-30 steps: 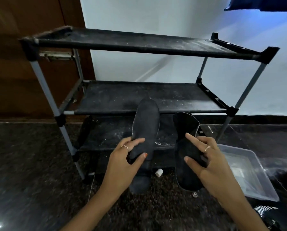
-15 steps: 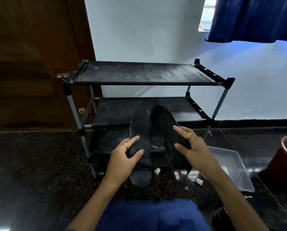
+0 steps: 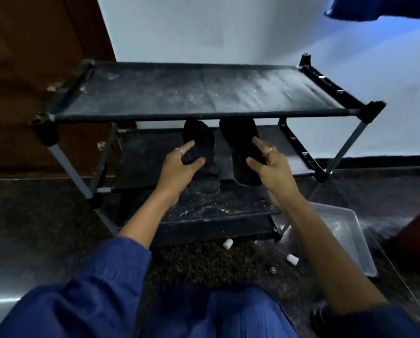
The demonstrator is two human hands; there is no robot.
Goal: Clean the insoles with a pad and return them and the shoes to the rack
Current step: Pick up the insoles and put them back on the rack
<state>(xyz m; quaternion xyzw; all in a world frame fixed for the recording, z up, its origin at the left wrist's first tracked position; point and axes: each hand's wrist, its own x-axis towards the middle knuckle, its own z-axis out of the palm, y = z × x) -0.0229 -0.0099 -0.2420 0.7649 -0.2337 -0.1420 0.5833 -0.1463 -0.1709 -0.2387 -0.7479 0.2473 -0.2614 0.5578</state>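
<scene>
Dim, bluish light; motion blur, wide-angle edge distortion.

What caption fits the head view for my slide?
Left hand and right hand each slide a black insole onto the middle shelf.

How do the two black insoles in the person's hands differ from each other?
The black insole held by the left hand shows a pale line along its edge near the heel; the black insole held by the right hand looks evenly dark. The left one's heel end reaches lower in the picture than the right one's. Both point their toes under the top shelf of the black metal shoe rack, over its middle shelf.
</scene>
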